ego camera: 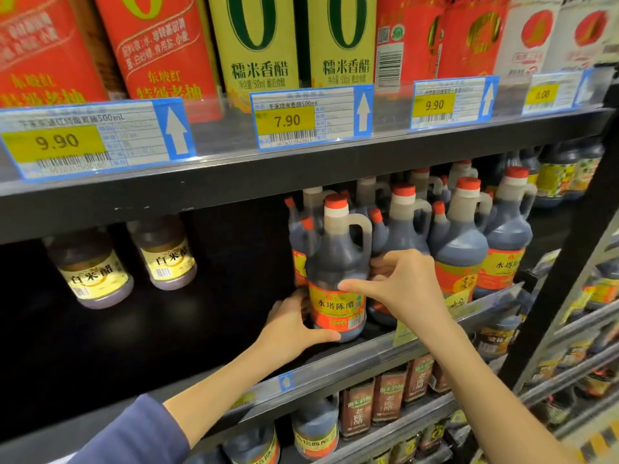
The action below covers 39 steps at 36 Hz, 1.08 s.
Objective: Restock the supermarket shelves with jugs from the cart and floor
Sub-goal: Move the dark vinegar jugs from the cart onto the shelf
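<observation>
Head view: placing step underway. The jug (pixel 335 272) is standing at the shelf (pixel 351 361) front, beside the stocked row (pixel 459 242). Left grip (pixel 294 324) is holding its base; right grip (pixel 400 286) is clasping its side. Next, probably: squaring the label, then releasing.

Light is coming from above, brightening the price tags (pixel 288 117) and glaring off their clear plastic strip (pixel 214 128). The shelf recess (pixel 217 279) is sitting in deep shadow; the jug (pixel 336 262) I am holding is catching a dull sheen. Shelf edges (pixel 234 182) are bowing near the borders, and the bottles at far right (pixel 599 289) are blurring.
</observation>
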Available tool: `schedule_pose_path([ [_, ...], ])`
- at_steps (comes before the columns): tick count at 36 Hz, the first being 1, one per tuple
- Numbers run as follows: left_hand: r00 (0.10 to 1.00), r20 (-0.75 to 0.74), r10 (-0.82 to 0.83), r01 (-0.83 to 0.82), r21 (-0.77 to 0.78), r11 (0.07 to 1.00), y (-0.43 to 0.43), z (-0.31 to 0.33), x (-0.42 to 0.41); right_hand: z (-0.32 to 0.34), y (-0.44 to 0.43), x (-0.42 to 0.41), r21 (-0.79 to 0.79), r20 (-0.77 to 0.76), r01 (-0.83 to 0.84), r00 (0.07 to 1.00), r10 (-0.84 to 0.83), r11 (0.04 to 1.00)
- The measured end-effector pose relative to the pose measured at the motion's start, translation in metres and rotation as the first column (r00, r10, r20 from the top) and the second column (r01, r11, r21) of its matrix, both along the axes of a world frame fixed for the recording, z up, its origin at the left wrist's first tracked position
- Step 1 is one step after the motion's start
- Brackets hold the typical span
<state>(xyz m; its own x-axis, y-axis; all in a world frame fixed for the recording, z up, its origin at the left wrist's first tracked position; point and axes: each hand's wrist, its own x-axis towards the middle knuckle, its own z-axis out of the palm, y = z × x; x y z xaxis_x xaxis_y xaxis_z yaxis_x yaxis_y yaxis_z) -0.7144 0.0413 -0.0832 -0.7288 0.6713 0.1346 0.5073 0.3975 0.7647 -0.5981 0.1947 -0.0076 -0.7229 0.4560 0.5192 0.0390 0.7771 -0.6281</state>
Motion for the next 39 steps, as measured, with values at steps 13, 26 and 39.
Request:
schedule_pose_path([
  [13, 0.954, -0.261, 0.147, -0.204, -0.209, 0.956, 0.009, 0.008, 0.011, -0.005, -0.001, 0.003, 0.013, -0.010, -0.057, 0.998, 0.057, 0.998],
  [26, 0.995, 0.029, -0.098, 0.101, -0.084, 0.991, -0.007, 0.037, -0.017, -0.073, -0.031, 0.013, -0.016, -0.006, 0.043, 0.999, -0.043, 0.999],
  [39, 0.999, -0.028, -0.037, 0.033, -0.147, 0.989, 0.002, 0.021, -0.014, -0.074, -0.024, 0.000, 0.103, 0.041, 0.133, 0.990, -0.137, 0.986],
])
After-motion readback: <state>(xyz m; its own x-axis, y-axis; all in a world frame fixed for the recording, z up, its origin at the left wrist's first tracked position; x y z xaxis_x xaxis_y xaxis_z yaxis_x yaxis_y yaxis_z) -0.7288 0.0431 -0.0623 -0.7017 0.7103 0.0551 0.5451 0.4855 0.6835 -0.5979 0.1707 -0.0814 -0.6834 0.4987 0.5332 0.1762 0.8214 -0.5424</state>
